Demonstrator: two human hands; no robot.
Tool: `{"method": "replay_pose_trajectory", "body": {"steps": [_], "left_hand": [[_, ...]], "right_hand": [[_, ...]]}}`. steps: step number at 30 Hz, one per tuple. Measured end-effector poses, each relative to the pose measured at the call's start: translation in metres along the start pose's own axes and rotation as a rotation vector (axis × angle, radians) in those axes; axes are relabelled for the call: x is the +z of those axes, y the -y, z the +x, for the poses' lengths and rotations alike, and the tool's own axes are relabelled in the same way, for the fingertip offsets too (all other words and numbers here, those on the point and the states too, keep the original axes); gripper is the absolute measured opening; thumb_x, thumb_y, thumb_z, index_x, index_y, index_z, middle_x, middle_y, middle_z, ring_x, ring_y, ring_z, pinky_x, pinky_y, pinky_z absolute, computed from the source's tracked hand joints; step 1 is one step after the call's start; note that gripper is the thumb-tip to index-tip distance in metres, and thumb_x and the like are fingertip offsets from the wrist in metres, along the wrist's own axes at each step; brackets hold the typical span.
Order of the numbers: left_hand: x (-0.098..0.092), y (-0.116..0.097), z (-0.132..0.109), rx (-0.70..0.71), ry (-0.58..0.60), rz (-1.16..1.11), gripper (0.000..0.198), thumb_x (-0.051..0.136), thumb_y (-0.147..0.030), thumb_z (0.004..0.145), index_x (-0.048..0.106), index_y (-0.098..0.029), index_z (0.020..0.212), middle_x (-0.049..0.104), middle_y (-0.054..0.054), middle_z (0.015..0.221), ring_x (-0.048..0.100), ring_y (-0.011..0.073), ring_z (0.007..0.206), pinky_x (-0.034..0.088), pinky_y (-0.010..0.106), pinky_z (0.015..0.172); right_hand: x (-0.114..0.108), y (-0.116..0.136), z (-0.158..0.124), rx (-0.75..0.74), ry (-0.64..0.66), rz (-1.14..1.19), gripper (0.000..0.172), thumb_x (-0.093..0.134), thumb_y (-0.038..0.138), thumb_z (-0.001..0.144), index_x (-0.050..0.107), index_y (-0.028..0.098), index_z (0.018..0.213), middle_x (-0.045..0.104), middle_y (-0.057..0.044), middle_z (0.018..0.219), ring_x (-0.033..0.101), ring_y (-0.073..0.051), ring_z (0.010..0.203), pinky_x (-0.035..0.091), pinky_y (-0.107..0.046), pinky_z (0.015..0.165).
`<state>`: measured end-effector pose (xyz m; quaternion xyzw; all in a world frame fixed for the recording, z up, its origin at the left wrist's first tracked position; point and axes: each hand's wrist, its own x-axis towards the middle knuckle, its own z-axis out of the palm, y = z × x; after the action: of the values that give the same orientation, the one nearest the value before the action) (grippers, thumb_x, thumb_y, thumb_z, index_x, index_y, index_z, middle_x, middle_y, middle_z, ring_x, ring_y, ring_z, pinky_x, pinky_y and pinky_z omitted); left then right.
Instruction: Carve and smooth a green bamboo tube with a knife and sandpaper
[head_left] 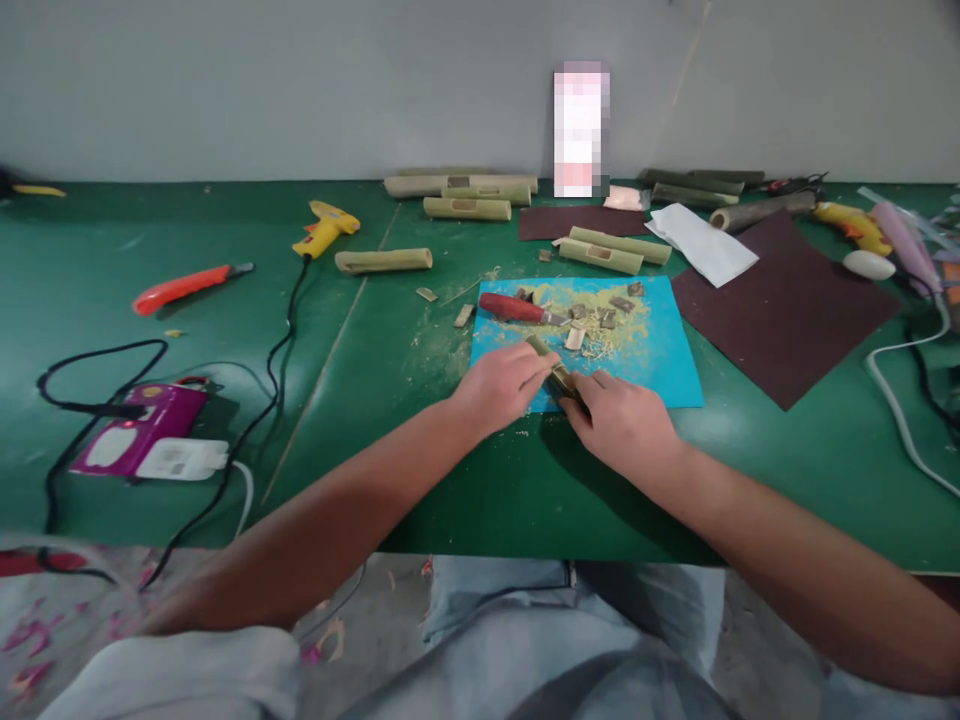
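Note:
Both hands meet over the near edge of a blue mat (660, 360) on the green table. My left hand (501, 385) is closed round the far end of a short greenish bamboo piece (541, 352). My right hand (621, 418) is closed on the near end of the same piece; whether it also holds a tool is hidden. A red-handled knife (514, 308) lies on the mat just beyond the hands, among sawdust and small bamboo chips (600, 322).
Several bamboo sections (465, 208) lie along the back. Dark sandpaper sheets (780, 305) and white paper (701, 242) sit to the right. A yellow glue gun (326, 228), an orange utility knife (187, 287), a purple power strip (139, 440) and black cables lie to the left.

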<state>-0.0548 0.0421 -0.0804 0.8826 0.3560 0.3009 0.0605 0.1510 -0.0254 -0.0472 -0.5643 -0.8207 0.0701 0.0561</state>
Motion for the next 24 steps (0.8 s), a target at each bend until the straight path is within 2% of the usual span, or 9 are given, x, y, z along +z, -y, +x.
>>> {"method": "replay_pose_trajectory", "body": {"steps": [4, 8, 12, 15, 18, 22, 24], "left_hand": [[0.0002, -0.0014, -0.0004, -0.027, -0.042, -0.009, 0.030, 0.048, -0.027, 0.100, 0.073, -0.013, 0.106, 0.071, 0.009, 0.087, 0.067, 0.0180, 0.081, 0.055, 0.031, 0.076], [-0.0003, -0.0025, -0.0007, 0.017, 0.022, -0.029, 0.030, 0.047, -0.027, 0.101, 0.071, -0.013, 0.111, 0.071, 0.008, 0.088, 0.067, 0.0176, 0.083, 0.055, 0.030, 0.074], [-0.0009, -0.0010, 0.0002, 0.001, -0.061, -0.007, 0.029, 0.049, -0.025, 0.100, 0.073, -0.009, 0.107, 0.071, 0.011, 0.089, 0.067, 0.0188, 0.083, 0.055, 0.032, 0.077], [-0.0008, -0.0015, 0.0001, 0.020, -0.003, -0.035, 0.029, 0.048, -0.025, 0.100, 0.071, -0.012, 0.112, 0.070, 0.009, 0.086, 0.067, 0.0169, 0.081, 0.055, 0.029, 0.074], [-0.0008, -0.0022, -0.0002, -0.029, -0.055, -0.007, 0.027, 0.049, -0.025, 0.100, 0.073, -0.014, 0.106, 0.071, 0.008, 0.088, 0.067, 0.0166, 0.082, 0.055, 0.030, 0.077], [-0.0003, -0.0015, -0.0004, -0.002, 0.002, -0.029, 0.029, 0.048, -0.025, 0.100, 0.071, -0.014, 0.114, 0.070, 0.008, 0.088, 0.067, 0.0164, 0.081, 0.054, 0.029, 0.074], [-0.0001, 0.0000, 0.0003, -0.003, -0.029, -0.030, 0.027, 0.049, -0.024, 0.100, 0.072, -0.013, 0.110, 0.072, 0.009, 0.091, 0.067, 0.0168, 0.083, 0.054, 0.029, 0.076]], "right_hand": [[0.0004, -0.0002, -0.0002, 0.003, -0.013, -0.005, 0.030, 0.044, 0.036, 0.099, 0.066, 0.017, 0.105, 0.068, -0.006, 0.090, 0.062, -0.020, 0.076, 0.026, -0.034, 0.056], [0.0003, -0.0006, -0.0002, -0.009, -0.006, -0.009, 0.030, 0.044, 0.037, 0.099, 0.067, 0.017, 0.106, 0.068, -0.006, 0.090, 0.063, -0.020, 0.077, 0.026, -0.034, 0.056], [0.0007, -0.0013, -0.0004, -0.008, -0.017, -0.009, 0.031, 0.044, 0.037, 0.099, 0.067, 0.017, 0.107, 0.068, -0.006, 0.090, 0.063, -0.020, 0.076, 0.026, -0.034, 0.056], [0.0017, -0.0020, -0.0005, -0.017, -0.016, -0.006, 0.031, 0.043, 0.037, 0.100, 0.067, 0.017, 0.105, 0.069, -0.006, 0.089, 0.062, -0.020, 0.075, 0.025, -0.034, 0.056], [0.0018, -0.0022, -0.0004, -0.008, -0.025, -0.010, 0.032, 0.042, 0.037, 0.100, 0.067, 0.017, 0.105, 0.069, -0.007, 0.090, 0.061, -0.019, 0.074, 0.024, -0.034, 0.056], [0.0013, -0.0023, 0.0000, -0.015, -0.018, -0.007, 0.032, 0.042, 0.036, 0.100, 0.067, 0.017, 0.102, 0.068, -0.006, 0.088, 0.060, -0.019, 0.074, 0.024, -0.034, 0.056], [0.0015, -0.0025, -0.0001, -0.011, -0.030, -0.014, 0.032, 0.041, 0.037, 0.100, 0.067, 0.018, 0.103, 0.068, -0.006, 0.088, 0.060, -0.019, 0.075, 0.024, -0.034, 0.057]]}}
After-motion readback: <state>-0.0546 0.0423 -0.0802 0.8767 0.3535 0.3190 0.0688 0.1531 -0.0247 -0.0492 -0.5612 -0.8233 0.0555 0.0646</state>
